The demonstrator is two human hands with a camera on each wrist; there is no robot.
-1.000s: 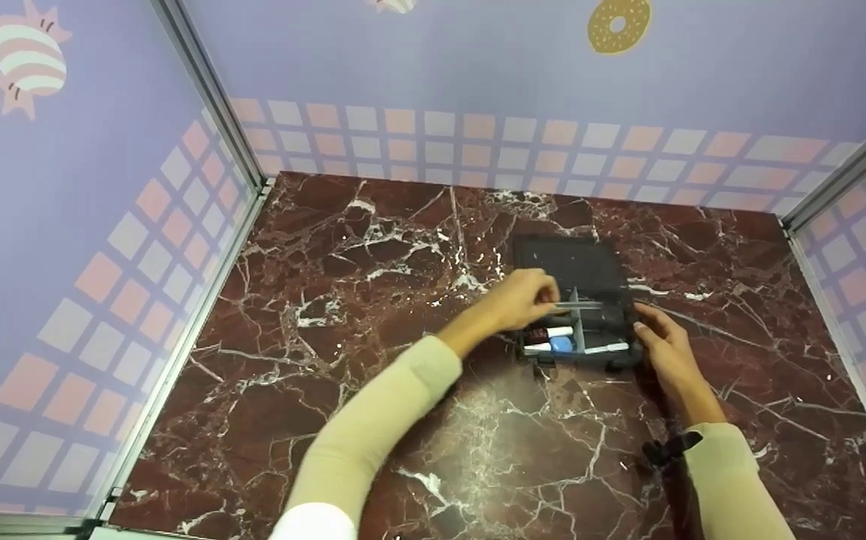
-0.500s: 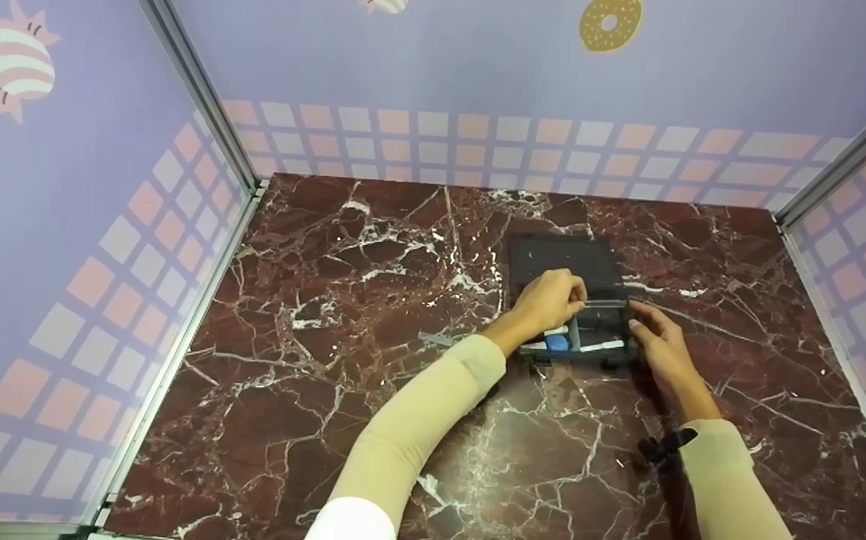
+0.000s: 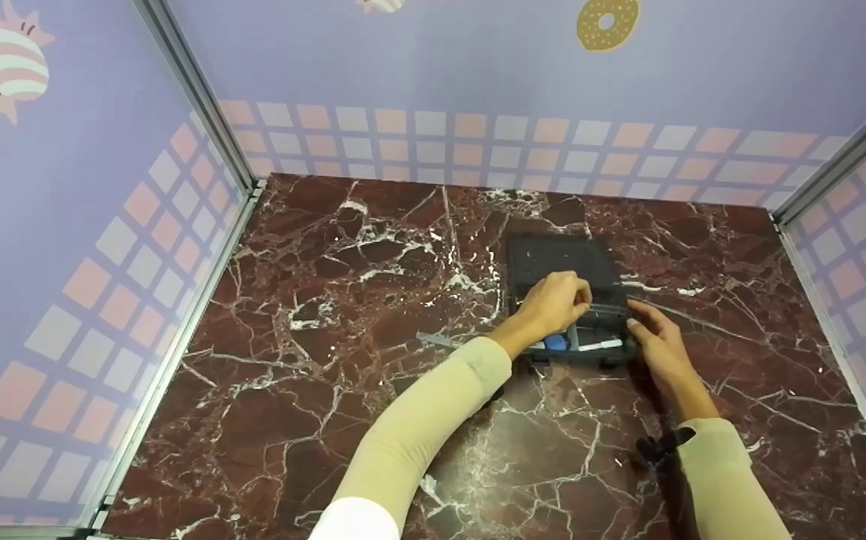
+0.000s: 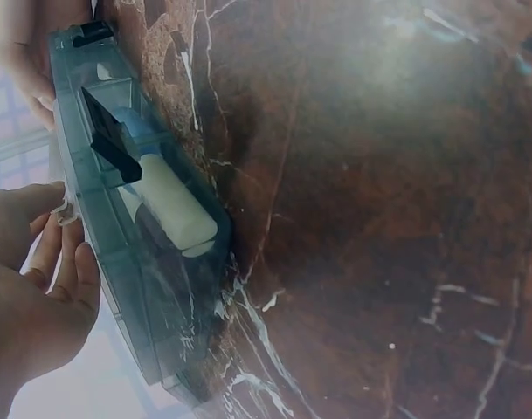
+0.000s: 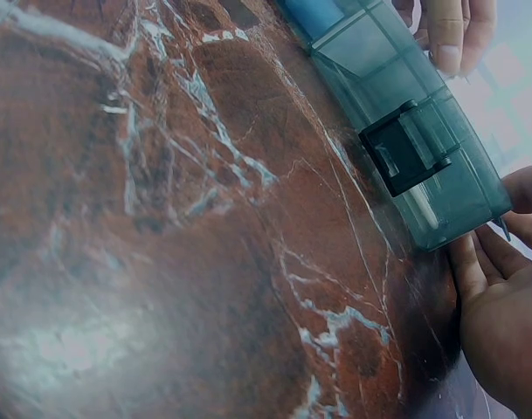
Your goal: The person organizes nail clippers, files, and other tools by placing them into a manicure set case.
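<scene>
A dark translucent compartment box (image 3: 579, 357) lies on the table, its lid (image 3: 560, 253) folded back. Over its left half, my left hand (image 3: 555, 301) pinches a small clear piece (image 4: 65, 211) between thumb and fingertips, as the left wrist view shows. The rest of that piece is hard to make out. My right hand (image 3: 663, 352) holds the box's right end, thumb at the rim and fingers along the outer wall. Inside the box are a blue round item (image 3: 555, 343), a white stick-like item (image 3: 600, 345) and a white cylinder (image 4: 176, 205). My left hand hides part of the contents.
A grey translucent strip (image 3: 436, 340) lies on the red marbled table (image 3: 313, 405), left of the box and beside my left sleeve. Two black latches hang on the box's front, one being the latch (image 5: 410, 148). Patterned panels (image 3: 418, 67) enclose the table's back and sides.
My left hand has moved slightly right over the box, shifting the thin clear piece with it. The grey strip on the table has come into sight. My right hand stays at the box.
</scene>
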